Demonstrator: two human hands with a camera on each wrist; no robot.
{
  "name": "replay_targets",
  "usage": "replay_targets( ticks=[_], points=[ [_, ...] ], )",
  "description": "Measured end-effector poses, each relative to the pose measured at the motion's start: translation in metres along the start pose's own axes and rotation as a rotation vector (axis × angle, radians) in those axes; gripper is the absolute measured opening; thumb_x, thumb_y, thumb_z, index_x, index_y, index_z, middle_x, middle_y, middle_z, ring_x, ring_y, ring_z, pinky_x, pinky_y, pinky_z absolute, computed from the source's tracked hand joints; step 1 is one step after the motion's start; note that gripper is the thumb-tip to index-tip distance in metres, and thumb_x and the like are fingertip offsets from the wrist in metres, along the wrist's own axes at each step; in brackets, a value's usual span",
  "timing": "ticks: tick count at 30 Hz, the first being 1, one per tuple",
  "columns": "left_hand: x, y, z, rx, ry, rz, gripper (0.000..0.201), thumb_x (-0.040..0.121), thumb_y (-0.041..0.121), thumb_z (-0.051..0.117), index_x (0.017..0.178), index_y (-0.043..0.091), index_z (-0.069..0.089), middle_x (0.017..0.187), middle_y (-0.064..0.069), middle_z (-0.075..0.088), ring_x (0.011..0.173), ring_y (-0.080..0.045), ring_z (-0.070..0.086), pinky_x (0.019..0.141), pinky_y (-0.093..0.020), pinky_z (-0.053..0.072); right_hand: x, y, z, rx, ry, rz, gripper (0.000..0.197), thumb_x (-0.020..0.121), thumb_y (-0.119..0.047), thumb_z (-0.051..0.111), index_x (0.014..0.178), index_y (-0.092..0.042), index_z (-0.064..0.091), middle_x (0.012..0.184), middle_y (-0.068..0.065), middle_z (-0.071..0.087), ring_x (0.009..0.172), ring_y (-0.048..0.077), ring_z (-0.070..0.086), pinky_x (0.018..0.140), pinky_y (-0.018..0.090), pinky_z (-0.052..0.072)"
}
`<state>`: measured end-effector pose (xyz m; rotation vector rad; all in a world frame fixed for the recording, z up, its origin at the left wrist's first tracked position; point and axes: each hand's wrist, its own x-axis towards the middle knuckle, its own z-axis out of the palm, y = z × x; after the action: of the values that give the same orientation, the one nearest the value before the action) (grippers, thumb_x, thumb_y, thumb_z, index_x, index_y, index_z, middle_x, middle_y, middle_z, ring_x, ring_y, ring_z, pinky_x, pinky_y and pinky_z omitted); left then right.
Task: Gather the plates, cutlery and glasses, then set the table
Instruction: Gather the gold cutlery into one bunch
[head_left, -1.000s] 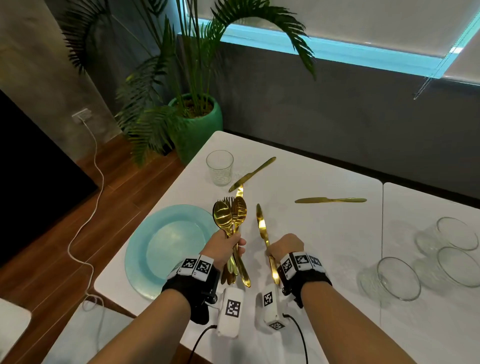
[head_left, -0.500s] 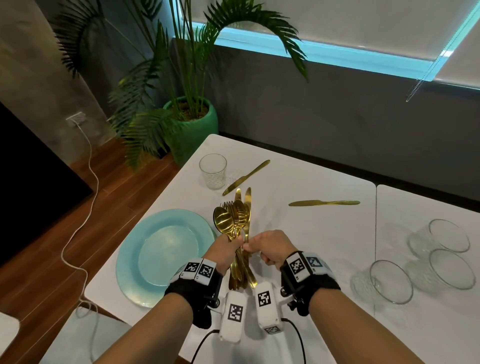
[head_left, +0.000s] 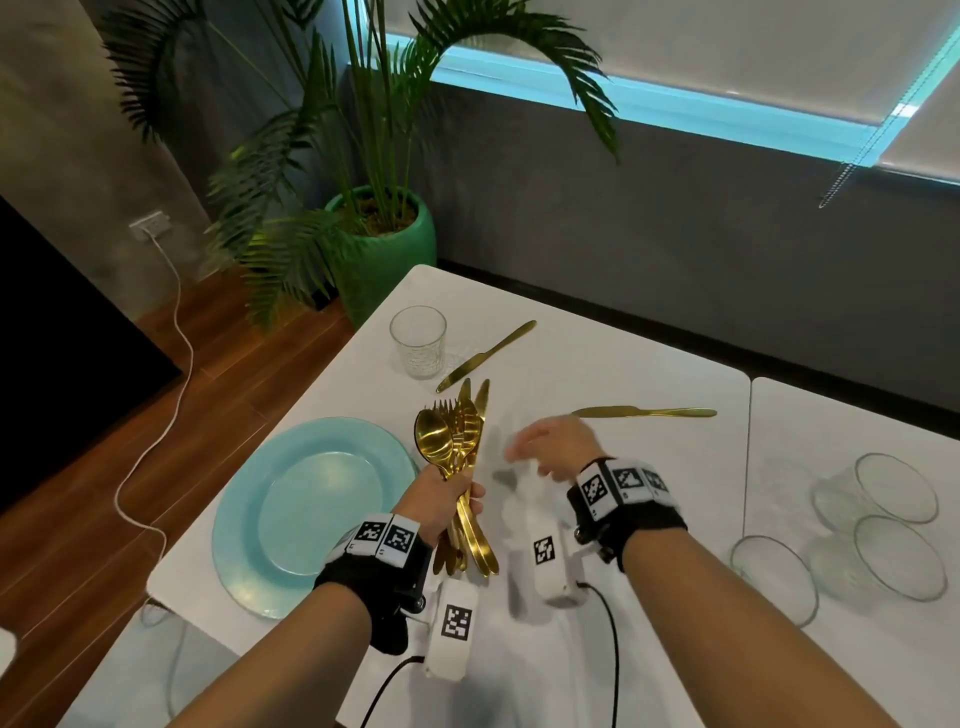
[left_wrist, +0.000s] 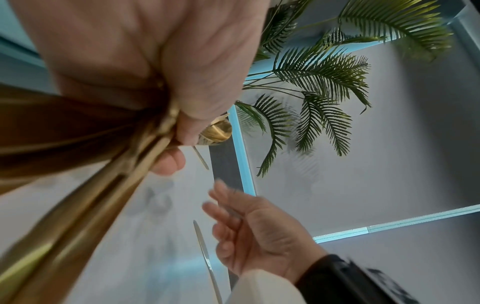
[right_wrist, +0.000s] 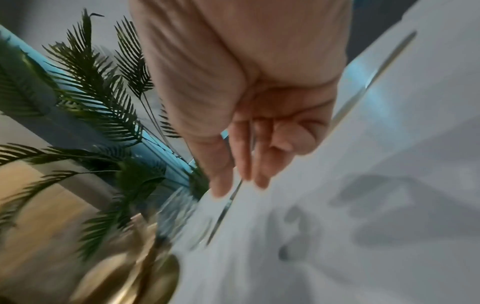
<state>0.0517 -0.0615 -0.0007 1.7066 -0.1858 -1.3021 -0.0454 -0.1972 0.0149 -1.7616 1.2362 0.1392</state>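
My left hand (head_left: 447, 499) grips a bundle of gold cutlery (head_left: 460, 447) upright above the white table (head_left: 597, 364): spoons, forks and knives, handles fanned out below the fist. The left wrist view shows my fingers (left_wrist: 182, 98) wrapped round the gold handles (left_wrist: 109, 185). My right hand (head_left: 550, 447) hovers empty and blurred just right of the bundle, fingers relaxed (right_wrist: 233, 156). Two gold knives lie on the table, one (head_left: 485, 356) by a clear tumbler (head_left: 418, 340), one (head_left: 644, 412) further right. A light blue plate (head_left: 311, 509) lies at the near left.
Three clear glass bowls (head_left: 893, 556) stand at the right on the adjoining table. A potted palm in a green pot (head_left: 384, 249) stands beyond the table's far left corner. A white cable (head_left: 171, 364) trails over the wooden floor on the left.
My right hand passed its gold knife into the left hand's bundle, let go, and has moved off to the right, empty. The left hand stayed about where it was.
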Motion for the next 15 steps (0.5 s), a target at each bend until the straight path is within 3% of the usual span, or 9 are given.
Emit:
replay_targets(
  ticks=[2,4,6,9,12,15],
  points=[
    [0.006,-0.001,-0.001,-0.034,0.026,-0.020,0.010,0.098,0.013,0.044,0.092,0.008,0.050,0.075,-0.006,0.059,0.064,-0.019,0.056,0.076,-0.040,0.050,0.019,0.006,-0.027,-0.168,0.207,0.048,0.038,0.091,-0.029,0.057,0.117,-0.003,0.062,0.124,0.011,0.061,0.110,0.027,0.059,0.092,0.033,0.049],
    [0.012,-0.003,-0.003,-0.047,0.049,-0.029,0.011,0.098,0.013,0.045,0.089,0.008,0.051,0.074,-0.006,0.059,0.066,-0.019,0.057,0.080,-0.041,0.049,0.031,0.017,-0.049,-0.292,0.321,0.120,0.026,0.093,-0.022,0.054,0.101,0.000,0.062,0.120,0.014,0.062,0.105,0.030,0.060,0.087,0.032,0.047],
    [0.016,-0.003,-0.005,-0.046,0.062,-0.024,0.011,0.097,0.013,0.046,0.089,0.009,0.051,0.076,-0.006,0.060,0.067,-0.019,0.057,0.083,-0.042,0.050,0.036,0.034,-0.064,-0.517,0.318,0.183,0.015,0.089,-0.014,0.056,0.098,-0.002,0.059,0.116,0.013,0.062,0.102,0.030,0.060,0.089,0.034,0.049],
    [0.023,-0.003,-0.009,-0.056,0.069,-0.011,0.009,0.097,0.015,0.047,0.091,0.010,0.050,0.078,-0.006,0.060,0.069,-0.020,0.058,0.088,-0.045,0.050,0.045,0.060,-0.076,-0.771,0.246,0.212,0.044,0.075,-0.014,0.066,0.116,-0.008,0.052,0.120,0.011,0.056,0.115,0.031,0.054,0.098,0.040,0.047],
    [0.027,-0.002,-0.011,-0.038,0.083,0.008,0.009,0.097,0.017,0.048,0.092,0.010,0.051,0.078,-0.006,0.061,0.070,-0.021,0.058,0.090,-0.047,0.051,0.057,0.066,-0.085,-0.743,0.221,0.229,0.032,0.077,-0.013,0.067,0.107,-0.008,0.058,0.109,0.009,0.063,0.104,0.026,0.062,0.088,0.033,0.053],
    [0.030,-0.001,-0.011,-0.016,0.090,0.022,0.010,0.097,0.017,0.048,0.091,0.009,0.051,0.077,-0.005,0.061,0.069,-0.020,0.059,0.086,-0.045,0.051,0.058,0.064,-0.085,-0.665,0.248,0.243,0.020,0.092,-0.008,0.049,0.103,-0.002,0.064,0.093,0.009,0.066,0.086,0.025,0.062,0.076,0.029,0.050]
  ],
)
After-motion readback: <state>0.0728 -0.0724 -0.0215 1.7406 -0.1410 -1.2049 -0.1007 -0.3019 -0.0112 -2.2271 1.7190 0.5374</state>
